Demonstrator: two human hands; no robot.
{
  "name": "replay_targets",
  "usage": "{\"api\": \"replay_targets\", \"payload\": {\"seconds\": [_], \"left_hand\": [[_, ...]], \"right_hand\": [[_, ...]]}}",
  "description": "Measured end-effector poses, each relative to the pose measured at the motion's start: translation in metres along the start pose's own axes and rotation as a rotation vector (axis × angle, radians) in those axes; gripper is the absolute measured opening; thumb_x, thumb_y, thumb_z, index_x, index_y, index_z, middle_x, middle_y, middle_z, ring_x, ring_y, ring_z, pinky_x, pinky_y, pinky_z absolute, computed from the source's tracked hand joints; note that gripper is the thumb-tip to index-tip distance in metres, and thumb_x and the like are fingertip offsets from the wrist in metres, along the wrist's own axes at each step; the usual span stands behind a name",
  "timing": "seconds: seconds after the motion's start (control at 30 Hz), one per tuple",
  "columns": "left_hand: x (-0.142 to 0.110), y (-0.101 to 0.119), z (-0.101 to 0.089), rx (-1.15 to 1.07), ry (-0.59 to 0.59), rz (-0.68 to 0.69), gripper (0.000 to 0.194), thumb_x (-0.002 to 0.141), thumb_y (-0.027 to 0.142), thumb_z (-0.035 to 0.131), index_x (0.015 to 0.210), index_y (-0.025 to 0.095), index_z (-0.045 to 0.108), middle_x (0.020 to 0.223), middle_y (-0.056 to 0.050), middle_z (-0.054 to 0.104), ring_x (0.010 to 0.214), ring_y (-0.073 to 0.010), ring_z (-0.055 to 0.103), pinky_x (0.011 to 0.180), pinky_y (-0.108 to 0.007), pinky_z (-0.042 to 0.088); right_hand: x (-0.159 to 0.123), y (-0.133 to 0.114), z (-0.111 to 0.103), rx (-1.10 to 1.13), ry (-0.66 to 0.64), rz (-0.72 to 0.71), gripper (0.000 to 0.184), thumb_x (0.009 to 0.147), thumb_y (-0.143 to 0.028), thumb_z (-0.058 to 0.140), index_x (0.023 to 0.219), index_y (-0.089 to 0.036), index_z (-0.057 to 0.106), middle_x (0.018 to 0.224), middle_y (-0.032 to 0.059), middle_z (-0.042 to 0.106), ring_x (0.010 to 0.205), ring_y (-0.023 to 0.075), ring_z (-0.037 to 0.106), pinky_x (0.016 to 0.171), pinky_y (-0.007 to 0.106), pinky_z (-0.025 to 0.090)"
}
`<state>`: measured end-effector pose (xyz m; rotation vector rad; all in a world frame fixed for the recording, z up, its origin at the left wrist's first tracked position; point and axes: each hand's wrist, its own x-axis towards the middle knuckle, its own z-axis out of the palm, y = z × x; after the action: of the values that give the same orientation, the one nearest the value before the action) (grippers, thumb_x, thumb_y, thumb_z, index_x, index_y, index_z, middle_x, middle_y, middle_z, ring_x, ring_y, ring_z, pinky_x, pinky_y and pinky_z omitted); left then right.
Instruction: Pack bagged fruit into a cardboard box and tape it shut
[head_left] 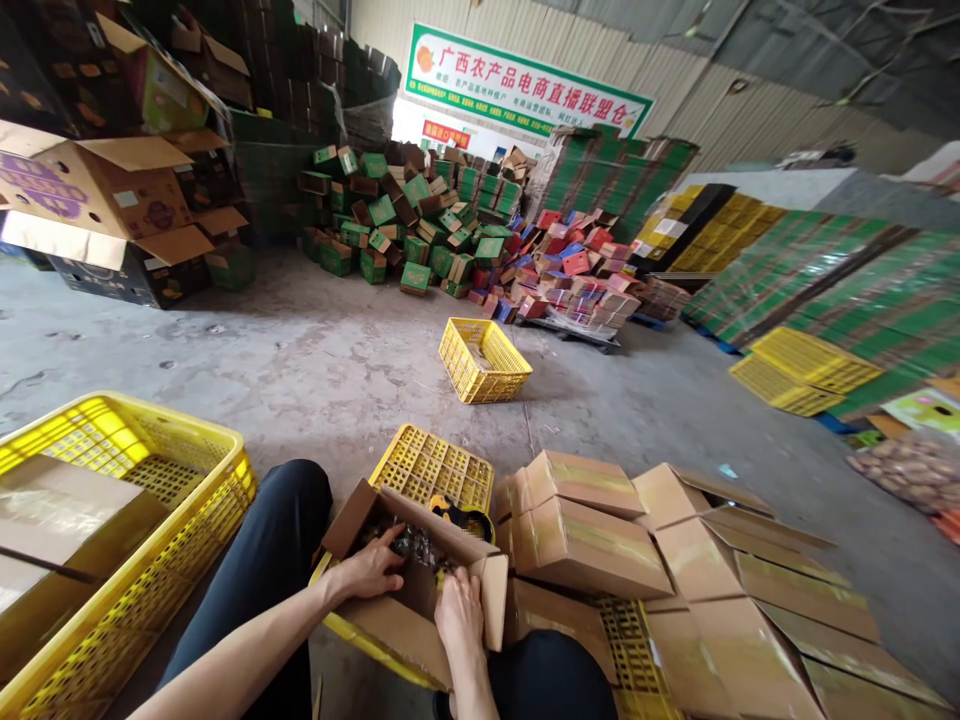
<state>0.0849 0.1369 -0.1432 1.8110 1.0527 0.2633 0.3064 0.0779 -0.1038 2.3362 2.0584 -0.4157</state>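
Both my hands work inside an open cardboard box point(405, 600) on my lap: left hand point(371, 570) with fingers spread over dark contents point(416, 545), right hand point(459, 615) gripping the near wall, beside a yellow crate point(135, 520).

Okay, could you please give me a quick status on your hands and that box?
Left hand inside open cardboard box, on dark contents. Right hand grips box's near wall. Box sits on yellow crate; closed boxes alongside, nothing blocking.

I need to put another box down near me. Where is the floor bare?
Bare concrete lies ahead, between the big yellow crate on the left and the small yellow crate. It is crowded on the right with closed cartons, and both hands fill the open box.
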Motion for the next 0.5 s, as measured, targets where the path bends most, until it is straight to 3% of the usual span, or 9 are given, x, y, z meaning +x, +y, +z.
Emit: {"api": "replay_targets", "payload": {"seconds": [0.13,0.2,0.37,0.43,0.5], "left_hand": [[0.001,0.000,0.001,-0.015,0.025,0.018,0.041,0.087,0.039,0.069,0.119,0.018,0.082,0.171,-0.012,0.036,0.146,-0.0415,0.052,0.129,-0.045,0.034],[0.002,0.000,0.000,-0.035,0.046,0.029,0.035,0.087,0.038,0.068,0.112,0.019,0.083,0.166,-0.012,0.042,0.138,-0.0394,0.058,0.125,-0.045,0.038],[0.005,0.003,0.000,-0.098,0.127,0.058,0.031,0.089,0.040,0.066,0.108,0.021,0.082,0.139,-0.013,0.064,0.122,-0.0346,0.064,0.112,-0.042,0.046],[0.005,0.008,-0.003,-0.140,0.155,0.060,0.031,0.088,0.042,0.069,0.106,0.022,0.082,0.131,-0.011,0.067,0.118,-0.0328,0.064,0.107,-0.040,0.048],[0.003,0.015,-0.009,-0.186,0.161,0.084,0.031,0.087,0.045,0.071,0.104,0.022,0.083,0.124,-0.010,0.069,0.113,-0.0304,0.065,0.103,-0.037,0.049]], "right_hand": [[0.001,0.003,0.006,0.033,-0.044,0.077,0.039,0.091,-0.002,0.050,0.101,-0.014,0.086,0.111,0.0250,0.081,0.099,0.0373,0.081,0.087,0.043,0.061],[0.000,0.005,0.008,0.048,-0.040,0.096,0.032,0.093,-0.008,0.055,0.102,-0.014,0.085,0.105,0.0254,0.082,0.096,0.0386,0.082,0.084,0.044,0.061],[0.000,0.015,0.010,0.233,0.104,0.041,0.036,0.094,-0.027,0.064,0.124,-0.015,0.079,0.138,0.0268,0.072,0.125,0.0420,0.072,0.103,0.049,0.057],[0.003,0.020,0.010,0.446,0.132,-0.037,0.038,0.091,-0.041,0.068,0.118,-0.018,0.080,0.131,0.0232,0.077,0.126,0.0418,0.071,0.110,0.050,0.054],[0.006,0.021,0.009,0.650,0.091,-0.073,0.050,0.087,-0.059,0.069,0.115,-0.020,0.080,0.123,0.0209,0.080,0.116,0.0416,0.076,0.109,0.052,0.056]]}}
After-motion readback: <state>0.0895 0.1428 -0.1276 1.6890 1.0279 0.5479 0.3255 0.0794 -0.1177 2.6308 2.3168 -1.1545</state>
